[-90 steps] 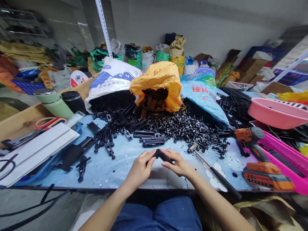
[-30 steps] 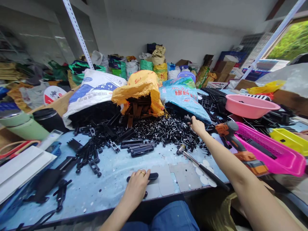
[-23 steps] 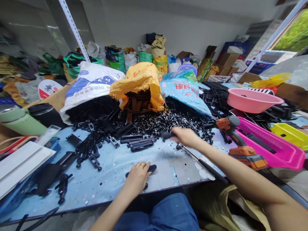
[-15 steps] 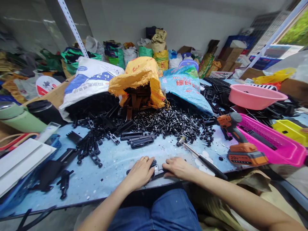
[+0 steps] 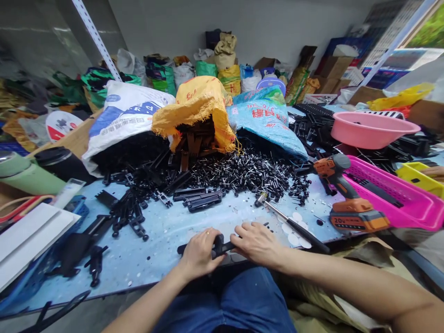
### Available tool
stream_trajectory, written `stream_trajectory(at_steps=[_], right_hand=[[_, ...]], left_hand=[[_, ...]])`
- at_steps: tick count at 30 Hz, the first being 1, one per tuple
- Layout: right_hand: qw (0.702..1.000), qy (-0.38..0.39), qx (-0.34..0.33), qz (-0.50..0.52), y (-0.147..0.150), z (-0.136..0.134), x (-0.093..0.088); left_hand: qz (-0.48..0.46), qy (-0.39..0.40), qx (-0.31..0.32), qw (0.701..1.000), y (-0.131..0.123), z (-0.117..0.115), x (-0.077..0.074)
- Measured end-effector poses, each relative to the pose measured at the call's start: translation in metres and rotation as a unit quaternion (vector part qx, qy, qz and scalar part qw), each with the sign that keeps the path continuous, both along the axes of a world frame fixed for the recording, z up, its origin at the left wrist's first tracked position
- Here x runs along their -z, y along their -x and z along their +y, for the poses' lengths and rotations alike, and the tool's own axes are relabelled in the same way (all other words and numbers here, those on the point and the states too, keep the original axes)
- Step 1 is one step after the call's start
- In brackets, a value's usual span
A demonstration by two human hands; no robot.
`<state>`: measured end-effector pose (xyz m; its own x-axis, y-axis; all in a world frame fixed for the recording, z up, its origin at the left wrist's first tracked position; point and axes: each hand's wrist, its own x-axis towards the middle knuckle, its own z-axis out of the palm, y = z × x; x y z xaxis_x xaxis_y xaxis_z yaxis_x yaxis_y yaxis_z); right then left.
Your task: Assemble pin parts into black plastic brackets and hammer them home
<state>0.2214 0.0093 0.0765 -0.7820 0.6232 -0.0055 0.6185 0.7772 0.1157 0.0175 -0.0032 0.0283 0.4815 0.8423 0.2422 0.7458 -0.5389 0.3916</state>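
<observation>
Near the table's front edge, my left hand is closed around a black plastic part that has a raised loop. My right hand grips the same part's right end, fingers bent over it; its tip shows beyond them. The undersides of both hands are hidden. A hammer with a black handle lies just right of my right hand. Beyond my hands is a heap of black-headed metal pins. Several long black parts lie in front of it.
White, orange and blue sacks spill parts at the back. To the right are an orange cordless drill, a magenta basket and a pink basin. At left stand a green bottle and white boards. Another person's hand shows far right.
The black part has turned in my hands, and its loop now stands up between them. Both hands have shifted slightly, and my left fingers have closed further around the part.
</observation>
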Motion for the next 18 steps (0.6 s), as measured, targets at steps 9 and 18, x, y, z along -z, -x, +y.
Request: stream_trajectory(at_steps=[9,18], right_hand=[[0.999,0.014,-0.034,-0.022,-0.003,0.009,-0.006],[0.995,0.085,0.009,0.053,-0.038,0.024,0.046]], left_hand=[[-0.010,0.010,0.007,1.000,0.000,-0.001,0.003],[0.094,0.024,-0.105,0.990,-0.036,0.102,-0.031]])
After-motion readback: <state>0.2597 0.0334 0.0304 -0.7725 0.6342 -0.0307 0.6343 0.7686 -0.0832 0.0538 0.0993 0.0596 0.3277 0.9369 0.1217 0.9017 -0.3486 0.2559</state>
